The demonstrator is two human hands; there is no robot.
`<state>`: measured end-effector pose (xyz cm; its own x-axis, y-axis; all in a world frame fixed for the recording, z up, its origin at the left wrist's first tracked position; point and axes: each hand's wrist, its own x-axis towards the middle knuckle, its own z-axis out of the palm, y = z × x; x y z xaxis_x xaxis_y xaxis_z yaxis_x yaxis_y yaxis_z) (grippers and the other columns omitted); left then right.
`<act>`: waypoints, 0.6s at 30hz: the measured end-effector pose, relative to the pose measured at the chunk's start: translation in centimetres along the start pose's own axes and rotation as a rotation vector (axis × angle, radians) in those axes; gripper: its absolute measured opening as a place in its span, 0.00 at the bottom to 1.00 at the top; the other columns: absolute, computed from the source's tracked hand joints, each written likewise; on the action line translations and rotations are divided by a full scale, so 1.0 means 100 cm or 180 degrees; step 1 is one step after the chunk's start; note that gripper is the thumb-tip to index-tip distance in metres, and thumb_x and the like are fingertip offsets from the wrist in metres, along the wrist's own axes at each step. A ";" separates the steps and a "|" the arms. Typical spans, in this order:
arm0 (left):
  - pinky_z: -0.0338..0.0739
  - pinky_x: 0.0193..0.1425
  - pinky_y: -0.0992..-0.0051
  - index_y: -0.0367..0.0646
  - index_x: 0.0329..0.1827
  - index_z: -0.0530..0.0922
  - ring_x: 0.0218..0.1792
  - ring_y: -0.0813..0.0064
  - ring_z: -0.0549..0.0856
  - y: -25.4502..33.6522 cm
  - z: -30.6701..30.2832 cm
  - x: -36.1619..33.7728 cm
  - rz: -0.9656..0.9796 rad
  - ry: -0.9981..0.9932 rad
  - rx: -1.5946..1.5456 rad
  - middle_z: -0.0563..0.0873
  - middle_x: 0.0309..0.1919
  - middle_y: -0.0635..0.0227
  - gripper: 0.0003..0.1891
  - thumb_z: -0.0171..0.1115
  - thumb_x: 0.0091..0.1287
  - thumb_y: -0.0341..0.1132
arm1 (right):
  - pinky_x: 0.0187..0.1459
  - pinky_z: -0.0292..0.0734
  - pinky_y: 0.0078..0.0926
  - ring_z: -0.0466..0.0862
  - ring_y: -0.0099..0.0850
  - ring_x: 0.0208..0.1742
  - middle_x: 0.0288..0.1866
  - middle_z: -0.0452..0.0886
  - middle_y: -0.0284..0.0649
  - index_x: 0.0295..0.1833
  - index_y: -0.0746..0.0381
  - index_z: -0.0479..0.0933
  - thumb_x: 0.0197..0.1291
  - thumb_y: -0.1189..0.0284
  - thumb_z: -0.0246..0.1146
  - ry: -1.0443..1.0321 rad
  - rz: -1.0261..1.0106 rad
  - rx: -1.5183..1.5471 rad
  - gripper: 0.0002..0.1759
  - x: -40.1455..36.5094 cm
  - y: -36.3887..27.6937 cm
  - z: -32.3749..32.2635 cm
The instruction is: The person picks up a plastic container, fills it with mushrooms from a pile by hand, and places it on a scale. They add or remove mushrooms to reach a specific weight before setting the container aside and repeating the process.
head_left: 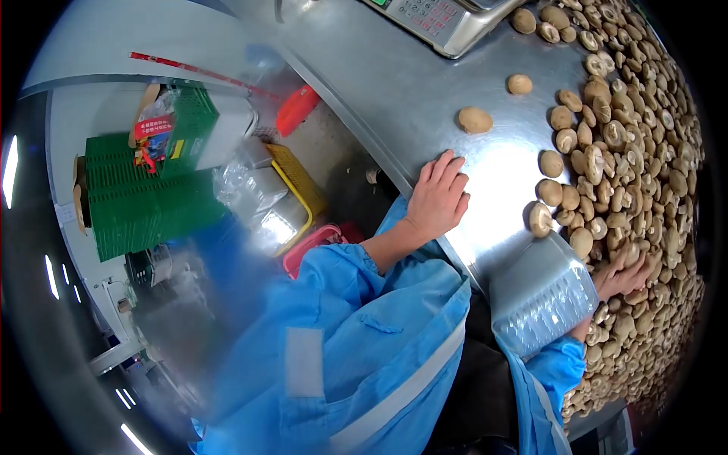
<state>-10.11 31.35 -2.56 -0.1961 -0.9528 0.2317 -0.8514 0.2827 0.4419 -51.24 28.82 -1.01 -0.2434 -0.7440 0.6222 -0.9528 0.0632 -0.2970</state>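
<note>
My left hand [438,196] lies on the metal table [402,91] near its edge, fingers stretched out and holding nothing. On the right, my right hand [626,274] reaches into a large heap of brown-capped shiitake mushrooms [614,136]. Its fingers are apart and touch mushrooms; their tips are partly lost among the caps. A clear plastic tray [542,292] sits at the table edge between my hands, in front of my right forearm. Two loose mushrooms, one larger [475,120] and one smaller [519,84], lie on the metal beyond my left hand.
A weighing scale [432,21] with a keypad stands at the far end of the table. To the left are green crates [144,205], a yellow basket [299,182] with clear plastic packaging, a pink basket [311,249] and a red object [297,110] on the floor side.
</note>
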 end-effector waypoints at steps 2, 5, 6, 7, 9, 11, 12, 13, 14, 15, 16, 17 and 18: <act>0.64 0.68 0.58 0.39 0.46 0.78 0.68 0.53 0.70 0.000 0.000 -0.001 0.0030 -0.0031 0.0024 0.77 0.60 0.55 0.14 0.65 0.60 0.35 | 0.75 0.49 0.49 0.63 0.47 0.75 0.73 0.68 0.48 0.68 0.60 0.72 0.71 0.60 0.56 -0.0266 -0.0292 0.0469 0.24 0.017 0.001 0.010; 0.65 0.67 0.59 0.40 0.45 0.79 0.67 0.54 0.71 -0.002 0.002 -0.002 -0.0002 -0.0005 -0.0069 0.78 0.59 0.57 0.13 0.64 0.59 0.34 | 0.76 0.51 0.43 0.62 0.43 0.76 0.75 0.66 0.45 0.70 0.56 0.72 0.72 0.63 0.56 -0.0999 -0.0884 -0.0337 0.23 0.039 -0.005 0.014; 0.65 0.67 0.59 0.40 0.45 0.79 0.67 0.55 0.71 -0.002 0.001 -0.002 -0.0005 0.0025 -0.0079 0.78 0.58 0.57 0.13 0.64 0.59 0.34 | 0.76 0.52 0.41 0.62 0.42 0.77 0.75 0.66 0.45 0.70 0.55 0.71 0.72 0.64 0.56 -0.1220 -0.0963 -0.0429 0.23 0.043 -0.008 0.014; 0.65 0.67 0.60 0.40 0.45 0.79 0.67 0.55 0.71 -0.003 0.001 -0.002 -0.0011 0.0048 -0.0091 0.78 0.58 0.58 0.12 0.64 0.59 0.33 | 0.75 0.55 0.38 0.62 0.39 0.77 0.76 0.65 0.43 0.72 0.56 0.69 0.74 0.66 0.55 -0.1354 -0.0456 0.0695 0.24 0.044 -0.012 0.015; 0.65 0.67 0.60 0.40 0.45 0.79 0.66 0.56 0.72 -0.004 0.002 -0.004 -0.0017 0.0094 -0.0126 0.79 0.57 0.59 0.12 0.64 0.58 0.33 | 0.75 0.57 0.36 0.63 0.38 0.77 0.76 0.65 0.43 0.73 0.57 0.68 0.74 0.68 0.53 -0.1300 -0.0100 0.1243 0.24 0.046 -0.020 0.004; 0.66 0.66 0.60 0.41 0.45 0.79 0.66 0.57 0.72 -0.005 0.004 -0.005 -0.0006 0.0143 -0.0181 0.79 0.57 0.60 0.12 0.64 0.58 0.32 | 0.73 0.61 0.34 0.65 0.35 0.76 0.77 0.64 0.43 0.74 0.60 0.66 0.75 0.69 0.52 -0.1250 0.0007 0.1297 0.24 0.050 -0.024 -0.018; 0.66 0.66 0.60 0.41 0.45 0.79 0.66 0.58 0.72 -0.005 0.004 -0.004 -0.0004 0.0113 -0.0184 0.79 0.57 0.60 0.12 0.64 0.58 0.32 | 0.73 0.61 0.33 0.65 0.36 0.76 0.76 0.65 0.44 0.73 0.61 0.66 0.75 0.70 0.52 -0.1212 0.0254 0.1542 0.24 0.046 -0.021 -0.028; 0.66 0.66 0.60 0.41 0.45 0.80 0.66 0.58 0.73 -0.005 0.003 -0.004 0.0011 0.0075 -0.0193 0.79 0.57 0.61 0.12 0.64 0.58 0.32 | 0.73 0.61 0.34 0.65 0.36 0.76 0.76 0.65 0.44 0.73 0.61 0.66 0.75 0.69 0.52 -0.1167 0.0212 0.1347 0.24 0.043 -0.024 -0.043; 0.66 0.66 0.60 0.41 0.45 0.80 0.66 0.58 0.73 -0.004 0.003 -0.004 0.0048 0.0027 -0.0214 0.80 0.57 0.61 0.12 0.64 0.58 0.32 | 0.73 0.61 0.35 0.65 0.37 0.76 0.76 0.65 0.44 0.73 0.62 0.66 0.75 0.69 0.52 -0.1111 0.0187 0.1134 0.24 0.041 -0.030 -0.062; 0.67 0.65 0.59 0.42 0.46 0.80 0.65 0.58 0.73 -0.005 0.003 -0.004 0.0093 -0.0063 -0.0233 0.79 0.57 0.61 0.13 0.64 0.58 0.33 | 0.74 0.59 0.37 0.64 0.38 0.77 0.77 0.64 0.45 0.73 0.62 0.66 0.74 0.69 0.54 -0.1163 -0.0035 0.0838 0.25 0.039 -0.032 -0.081; 0.67 0.65 0.58 0.42 0.47 0.79 0.65 0.57 0.73 -0.005 0.002 -0.004 0.0128 -0.0166 -0.0190 0.78 0.58 0.61 0.14 0.64 0.58 0.33 | 0.75 0.56 0.37 0.62 0.39 0.77 0.77 0.64 0.46 0.74 0.63 0.65 0.72 0.69 0.56 -0.1258 -0.0035 0.0726 0.27 0.035 -0.049 -0.103; 0.67 0.64 0.58 0.43 0.48 0.79 0.65 0.57 0.73 -0.004 0.000 -0.003 0.0208 -0.0274 -0.0165 0.78 0.60 0.61 0.14 0.63 0.58 0.33 | 0.75 0.55 0.37 0.62 0.39 0.78 0.77 0.63 0.47 0.74 0.63 0.64 0.70 0.69 0.58 -0.1420 0.0155 0.0739 0.29 0.026 -0.057 -0.121; 0.67 0.64 0.57 0.43 0.49 0.79 0.65 0.56 0.73 -0.003 -0.002 0.001 0.0336 -0.0380 -0.0161 0.77 0.61 0.60 0.15 0.63 0.58 0.33 | 0.75 0.54 0.37 0.61 0.40 0.78 0.77 0.63 0.48 0.75 0.63 0.63 0.68 0.70 0.60 -0.1542 0.0374 0.0729 0.32 0.015 -0.066 -0.137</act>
<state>-9.79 31.23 -2.50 -0.3422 -0.9230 0.1757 -0.7980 0.3842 0.4644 -47.80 36.43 11.80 -0.1828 -0.9652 0.1868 -0.8471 0.0583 -0.5283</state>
